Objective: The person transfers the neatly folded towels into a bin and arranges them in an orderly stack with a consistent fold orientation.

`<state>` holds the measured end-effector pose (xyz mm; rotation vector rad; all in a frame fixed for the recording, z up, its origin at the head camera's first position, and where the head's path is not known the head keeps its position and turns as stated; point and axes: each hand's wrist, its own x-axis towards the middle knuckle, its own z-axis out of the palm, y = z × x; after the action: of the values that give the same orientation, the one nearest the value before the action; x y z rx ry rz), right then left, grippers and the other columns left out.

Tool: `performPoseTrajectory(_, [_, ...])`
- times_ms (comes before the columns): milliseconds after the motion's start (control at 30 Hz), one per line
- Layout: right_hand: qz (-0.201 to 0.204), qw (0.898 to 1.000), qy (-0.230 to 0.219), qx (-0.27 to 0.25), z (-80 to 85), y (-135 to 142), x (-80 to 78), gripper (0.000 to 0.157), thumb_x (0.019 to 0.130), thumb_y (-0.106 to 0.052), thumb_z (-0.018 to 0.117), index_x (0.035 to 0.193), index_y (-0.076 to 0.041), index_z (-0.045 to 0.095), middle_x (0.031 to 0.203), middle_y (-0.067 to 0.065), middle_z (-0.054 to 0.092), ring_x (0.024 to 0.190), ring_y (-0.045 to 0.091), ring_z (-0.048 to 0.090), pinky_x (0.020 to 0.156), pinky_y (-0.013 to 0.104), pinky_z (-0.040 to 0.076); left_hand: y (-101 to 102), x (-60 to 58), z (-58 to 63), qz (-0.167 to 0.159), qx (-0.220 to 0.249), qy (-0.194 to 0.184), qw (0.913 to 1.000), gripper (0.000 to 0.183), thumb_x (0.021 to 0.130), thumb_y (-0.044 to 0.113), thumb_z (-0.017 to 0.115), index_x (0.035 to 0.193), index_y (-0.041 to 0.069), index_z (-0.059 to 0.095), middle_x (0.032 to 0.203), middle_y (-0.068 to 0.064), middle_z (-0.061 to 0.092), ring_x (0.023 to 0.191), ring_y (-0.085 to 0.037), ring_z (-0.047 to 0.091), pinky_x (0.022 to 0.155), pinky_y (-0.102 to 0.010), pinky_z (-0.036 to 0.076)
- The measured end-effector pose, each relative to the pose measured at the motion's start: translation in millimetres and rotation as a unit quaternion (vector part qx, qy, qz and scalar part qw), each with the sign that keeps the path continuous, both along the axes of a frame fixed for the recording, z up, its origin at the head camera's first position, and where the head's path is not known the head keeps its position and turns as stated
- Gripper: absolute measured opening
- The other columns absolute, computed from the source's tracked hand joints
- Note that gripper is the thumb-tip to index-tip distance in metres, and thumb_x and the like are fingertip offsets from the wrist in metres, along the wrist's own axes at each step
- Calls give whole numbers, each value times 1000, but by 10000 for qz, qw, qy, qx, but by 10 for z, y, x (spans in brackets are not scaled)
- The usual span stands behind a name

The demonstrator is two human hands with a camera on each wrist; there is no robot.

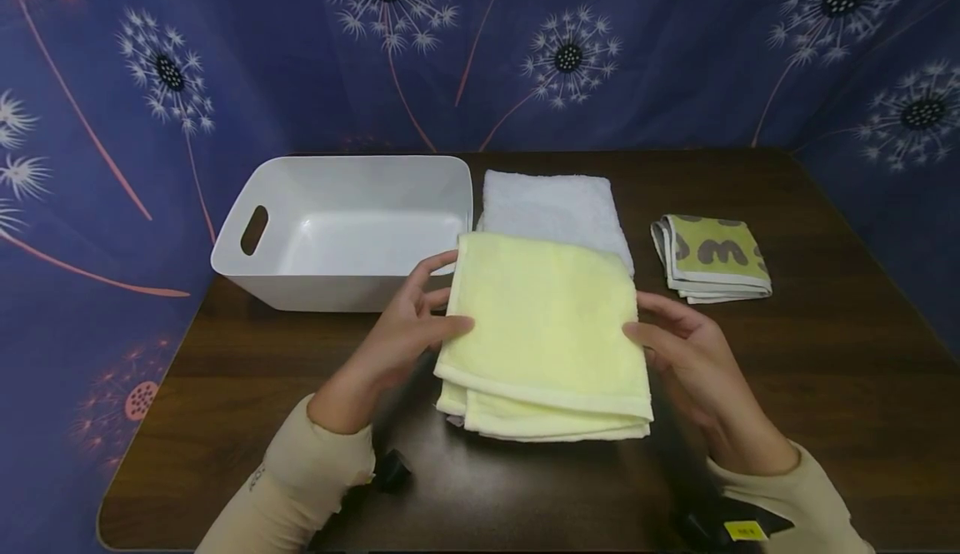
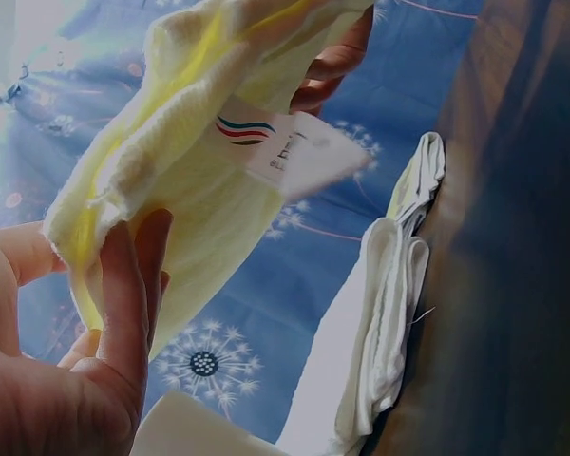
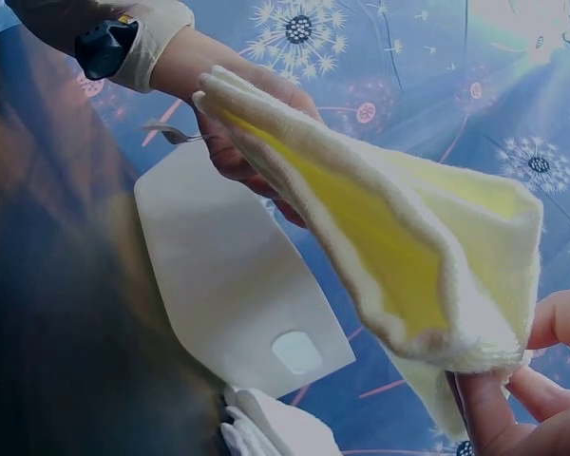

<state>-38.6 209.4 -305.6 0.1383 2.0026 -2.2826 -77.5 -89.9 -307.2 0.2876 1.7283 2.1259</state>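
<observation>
A folded pale yellow towel (image 1: 547,321) is held up above the table between both hands. My left hand (image 1: 408,321) pinches its left edge, thumb on top and fingers beneath. On the opposite edge my right hand (image 1: 690,354) grips it the same way. From below, the left wrist view shows a white label (image 2: 290,152) hanging from the towel (image 2: 195,218). The towel's layers part at the near edge, with yellow folds seen in the right wrist view. Behind it lies a folded white towel (image 1: 551,204), partly hidden by the yellow one.
A white plastic bin (image 1: 330,291) with an oval handle hole stands at the back left of the dark wooden table (image 1: 825,404). At the right lies a folded green and grey patterned towel (image 1: 716,254). Blue dandelion-print cloth (image 1: 675,54) hangs behind the table.
</observation>
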Motion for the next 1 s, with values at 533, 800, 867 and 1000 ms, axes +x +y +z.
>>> performPoseTrajectory(533, [36, 9998, 44, -183, 62, -148, -58, 27, 87, 2, 62, 104, -18, 68, 101, 3, 65, 77, 17, 64, 63, 30, 55, -138, -28, 57, 27, 146, 106, 9998, 77, 81, -7, 59, 144, 14, 21, 130, -26, 46, 83, -22, 63, 66, -35, 55])
performPoseTrajectory(800, [81, 9999, -58, -71, 113, -207, -116, 25, 87, -3, 63, 110, -14, 65, 105, 3, 64, 82, 18, 64, 68, 30, 55, -204, -61, 75, 40, 228, 78, 9997, 77, 80, -8, 58, 144, 15, 21, 127, -26, 48, 84, -24, 65, 67, -39, 55])
performPoseTrajectory(867, [95, 9999, -122, -13, 128, -221, -134, 27, 88, -5, 63, 114, -11, 62, 106, 2, 63, 84, 18, 64, 69, 30, 55, -220, -73, 80, 73, 222, 65, 9997, 77, 80, -8, 59, 144, 15, 22, 126, -26, 49, 85, -24, 65, 68, -41, 55])
performPoseTrajectory(1000, [114, 9997, -186, 53, 151, -249, -155, 32, 88, -8, 64, 120, -7, 59, 108, 2, 63, 85, 18, 65, 72, 30, 54, -244, -92, 86, 104, 209, 46, 9997, 77, 80, -8, 59, 144, 16, 22, 127, -26, 48, 87, -25, 65, 69, -44, 54])
